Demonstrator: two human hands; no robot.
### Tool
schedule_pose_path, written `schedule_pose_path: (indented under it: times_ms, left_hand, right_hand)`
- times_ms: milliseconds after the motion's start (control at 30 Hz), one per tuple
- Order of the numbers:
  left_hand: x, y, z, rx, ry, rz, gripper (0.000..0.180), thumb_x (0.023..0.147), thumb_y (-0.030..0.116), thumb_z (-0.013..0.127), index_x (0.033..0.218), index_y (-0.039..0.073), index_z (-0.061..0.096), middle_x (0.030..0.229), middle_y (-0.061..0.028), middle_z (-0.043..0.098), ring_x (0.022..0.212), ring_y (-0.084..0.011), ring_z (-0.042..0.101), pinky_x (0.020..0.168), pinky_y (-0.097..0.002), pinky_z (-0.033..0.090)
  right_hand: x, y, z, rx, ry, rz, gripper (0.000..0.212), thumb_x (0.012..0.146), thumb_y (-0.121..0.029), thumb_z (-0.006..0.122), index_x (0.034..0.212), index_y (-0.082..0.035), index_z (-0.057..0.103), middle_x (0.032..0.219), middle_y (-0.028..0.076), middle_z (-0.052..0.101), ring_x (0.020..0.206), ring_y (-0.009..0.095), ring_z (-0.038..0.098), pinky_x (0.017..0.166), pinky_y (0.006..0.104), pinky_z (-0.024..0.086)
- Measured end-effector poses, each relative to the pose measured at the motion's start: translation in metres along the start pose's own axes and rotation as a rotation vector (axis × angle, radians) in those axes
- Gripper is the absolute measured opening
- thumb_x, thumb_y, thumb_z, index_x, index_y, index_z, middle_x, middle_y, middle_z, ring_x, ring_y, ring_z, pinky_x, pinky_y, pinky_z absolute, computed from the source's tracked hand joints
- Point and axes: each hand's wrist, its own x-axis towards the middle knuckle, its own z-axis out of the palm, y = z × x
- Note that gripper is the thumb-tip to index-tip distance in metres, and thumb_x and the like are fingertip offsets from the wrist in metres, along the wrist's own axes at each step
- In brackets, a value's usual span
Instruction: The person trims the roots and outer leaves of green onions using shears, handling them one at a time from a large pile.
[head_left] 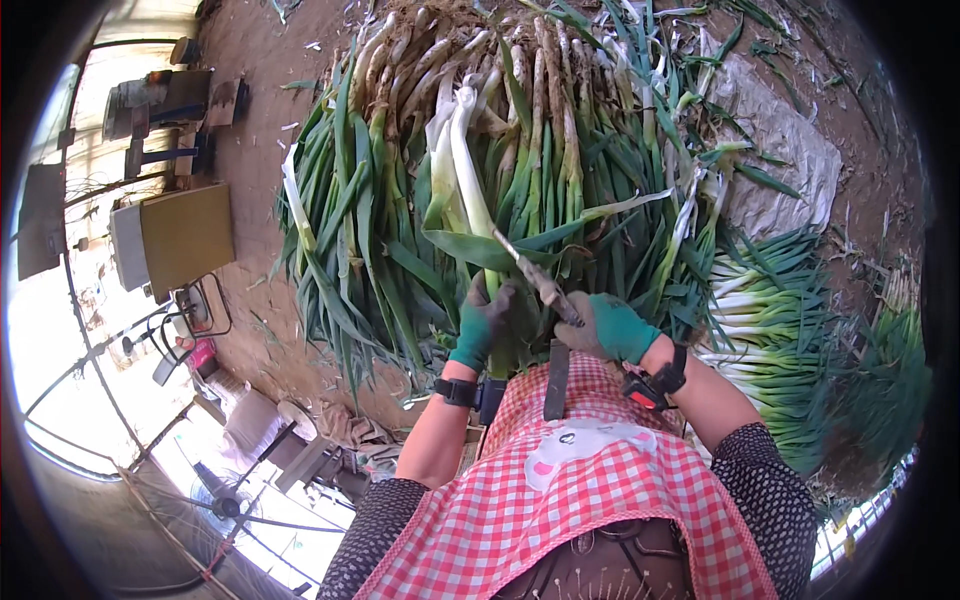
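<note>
My left hand [485,318], in a green glove with a dark palm, is closed round the green part of a leek [468,170]. The leek's peeled white end points away from me, and a pale loosened outer leaf [443,170] lies along its left side. My right hand [605,325], gloved the same way, grips the soiled handle of a knife [545,285]. Its thin blade slants up and left to the leek's stem; I cannot tell whether it touches. Beneath both lies a big heap of unpeeled leeks [400,240], their muddy roots on the far side.
To the right, white-stemmed leeks [745,320] lie in a row, near a pale plastic sheet [780,140] on the dirt floor. A brown box [187,240], a metal-framed chair [195,320] and a fan [225,500] stand at the left. A checked apron [590,480] covers my lap.
</note>
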Motion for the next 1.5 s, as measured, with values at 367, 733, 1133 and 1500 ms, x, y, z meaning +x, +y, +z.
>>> schedule_pose_path:
  times_ms: [367,733,1133,1500]
  left_hand:
    - [-0.039,0.042,0.139,0.695,-0.537,0.531,0.077,0.096,0.033,0.069,0.156,-0.002,0.036,0.117,-0.0294,0.068,0.100,-0.0455,0.068,0.084,-0.0514,0.055]
    - [0.103,0.021,0.020,0.849,0.338,0.342,0.050,0.091,0.026,0.074,0.134,0.002,0.063,0.125,-0.0229,0.068,0.117,-0.0405,0.065,0.101,-0.0468,0.052]
    - [0.235,0.084,0.077,0.765,-0.287,0.381,0.049,0.100,0.042,0.062,0.136,0.008,0.063,0.106,-0.0144,0.074,0.090,-0.0249,0.071,0.082,-0.0407,0.056]
    - [0.159,0.142,0.147,0.656,0.138,0.821,0.053,0.090,0.027,0.074,0.132,-0.003,0.063,0.123,-0.0269,0.069,0.113,-0.0435,0.067,0.101,-0.0488,0.053]
  right_hand:
    - [-0.018,0.074,-0.072,1.027,0.471,-0.138,0.057,0.090,-0.007,0.073,0.143,-0.003,0.052,0.124,0.008,0.065,0.108,0.017,0.065,0.094,0.0315,0.055]
    - [-0.199,0.051,-0.144,0.671,0.700,0.020,0.060,0.080,-0.012,0.070,0.137,0.001,0.056,0.125,0.008,0.063,0.106,0.019,0.064,0.094,0.0333,0.054]
    - [-0.239,0.054,-0.119,0.302,0.475,0.136,0.064,0.075,-0.019,0.080,0.133,-0.001,0.058,0.113,0.007,0.065,0.101,0.021,0.062,0.092,0.0346,0.051]
    - [-0.150,0.234,-0.094,-0.054,0.793,0.065,0.055,0.086,-0.025,0.079,0.132,-0.001,0.060,0.109,0.017,0.072,0.097,0.030,0.071,0.087,0.0427,0.056]
